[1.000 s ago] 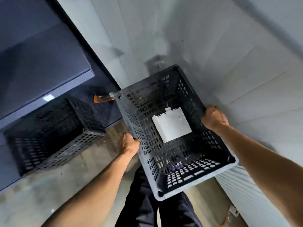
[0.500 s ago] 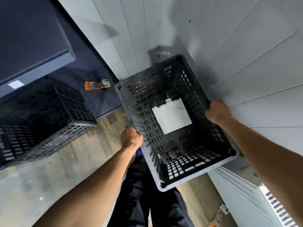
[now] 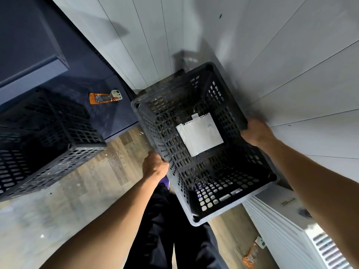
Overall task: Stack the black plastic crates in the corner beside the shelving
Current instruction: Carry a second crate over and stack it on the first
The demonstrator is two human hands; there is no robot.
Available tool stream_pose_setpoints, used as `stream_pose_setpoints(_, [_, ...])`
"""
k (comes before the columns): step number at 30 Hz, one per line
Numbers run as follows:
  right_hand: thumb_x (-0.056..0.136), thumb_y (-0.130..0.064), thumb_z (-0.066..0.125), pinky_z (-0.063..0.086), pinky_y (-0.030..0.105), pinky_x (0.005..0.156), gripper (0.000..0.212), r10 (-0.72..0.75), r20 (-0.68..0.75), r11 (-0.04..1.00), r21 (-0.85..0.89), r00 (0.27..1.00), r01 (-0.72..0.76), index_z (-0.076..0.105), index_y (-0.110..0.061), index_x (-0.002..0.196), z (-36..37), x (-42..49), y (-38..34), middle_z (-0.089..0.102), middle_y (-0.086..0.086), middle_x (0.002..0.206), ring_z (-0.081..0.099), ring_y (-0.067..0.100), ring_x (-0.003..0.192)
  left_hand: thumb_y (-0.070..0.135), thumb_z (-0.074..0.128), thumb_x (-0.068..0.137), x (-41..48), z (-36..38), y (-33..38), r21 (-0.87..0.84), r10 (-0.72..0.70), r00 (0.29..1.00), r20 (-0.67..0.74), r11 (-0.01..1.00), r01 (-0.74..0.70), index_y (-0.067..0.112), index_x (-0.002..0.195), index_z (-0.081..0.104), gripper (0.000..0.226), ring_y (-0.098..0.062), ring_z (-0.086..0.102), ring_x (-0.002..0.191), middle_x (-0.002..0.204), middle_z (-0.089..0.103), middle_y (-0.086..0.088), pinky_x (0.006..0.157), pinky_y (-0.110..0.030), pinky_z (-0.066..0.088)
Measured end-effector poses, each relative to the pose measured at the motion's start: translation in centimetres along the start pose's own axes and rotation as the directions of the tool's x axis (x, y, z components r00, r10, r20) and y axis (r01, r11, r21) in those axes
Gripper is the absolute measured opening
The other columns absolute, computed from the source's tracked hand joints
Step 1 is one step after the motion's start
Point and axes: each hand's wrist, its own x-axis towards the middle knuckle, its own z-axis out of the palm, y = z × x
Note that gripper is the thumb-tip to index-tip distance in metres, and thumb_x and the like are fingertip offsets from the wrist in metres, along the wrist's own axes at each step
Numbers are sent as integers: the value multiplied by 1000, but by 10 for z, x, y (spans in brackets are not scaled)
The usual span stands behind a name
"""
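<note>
I hold a black perforated plastic crate [image 3: 231,105] in front of me, above the floor, near the white panelled wall. A white paper sheet [image 3: 202,135] lies in its bottom. My left hand [image 3: 155,166] grips the crate's left rim and my right hand [image 3: 256,132] grips the right rim. A second black crate [image 3: 48,140] stands at the left on the low dark base of the shelving [image 3: 33,45]. Beyond the held crate's far edge another dark crate edge [image 3: 180,72] shows in the corner, mostly hidden.
An orange-and-white packet [image 3: 104,97] lies on the dark shelf base. A white radiator [image 3: 291,235] runs along the wall at lower right, with an orange item [image 3: 250,255] on the wooden floor [image 3: 77,191] beside it. My dark trouser legs [image 3: 167,230] are below the crate.
The held crate has moved forward and lower toward the wall corner. The view has tilted down, so the left crate and shelf base sit lower and larger.
</note>
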Motion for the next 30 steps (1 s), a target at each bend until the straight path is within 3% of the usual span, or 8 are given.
stream_pose_setpoints(7, [84, -20, 62, 44, 34, 67, 28, 12, -77, 1000, 16, 997, -11, 60, -11, 110, 8, 1, 3, 63, 15, 95, 60, 35, 83, 17, 69, 87, -8, -3, 2, 50, 38, 999, 37, 998, -40, 2, 113, 48, 37, -30, 69, 86, 103, 67, -17, 75, -39, 60])
stream_pose_setpoints(10, [84, -20, 61, 45, 36, 71, 38, 24, -90, 1000, -8, 996, -25, 54, -14, 121, 9, -1, 2, 60, 16, 105, 58, 35, 87, 27, 68, 89, -12, -3, 3, 132, 75, 993, 96, 987, -87, 2, 118, 45, 45, -30, 65, 96, 110, 63, -16, 77, -30, 53])
stream_pose_setpoints(14, [89, -17, 57, 43, 46, 96, 59, 20, -59, 993, -118, 998, -26, 32, 0, 140, 15, -15, -7, 44, 28, 134, 46, 42, 121, 29, 64, 93, -24, -1, 7, 233, 110, 986, 127, 963, -137, -1, 125, 36, 52, -32, 65, 100, 115, 62, -18, 77, -30, 52])
stream_pose_setpoints(16, [90, -19, 57, 38, 47, 103, 66, -6, -55, 987, -160, 998, -3, 24, 2, 144, 21, -24, -11, 37, 31, 140, 39, 44, 127, 27, 66, 92, -29, 2, 5, 262, 144, 985, 94, 951, -164, -2, 127, 33, 56, -34, 66, 99, 117, 61, -20, 82, -35, 56])
stream_pose_setpoints(22, [91, -17, 56, 40, 48, 104, 61, -18, -21, 997, -74, 1000, 17, 31, -10, 146, 31, -58, -21, 32, 20, 146, 31, 38, 133, 25, 69, 89, -43, -7, -1, 365, 335, 941, 46, 871, -328, 4, 154, 1, 96, -33, 63, 109, 146, 38, -22, 81, -29, 53])
stream_pose_setpoints(30, [95, -20, 50, 35, 41, 110, 59, 22, -11, 988, 156, 1000, -20, 31, -18, 151, 51, -113, -43, 38, 14, 149, 36, 32, 136, 19, 69, 88, -47, -29, 6, 505, 517, 833, 197, 675, -538, 20, 148, 31, 71, -23, 50, 122, 141, 36, -8, 84, -27, 47])
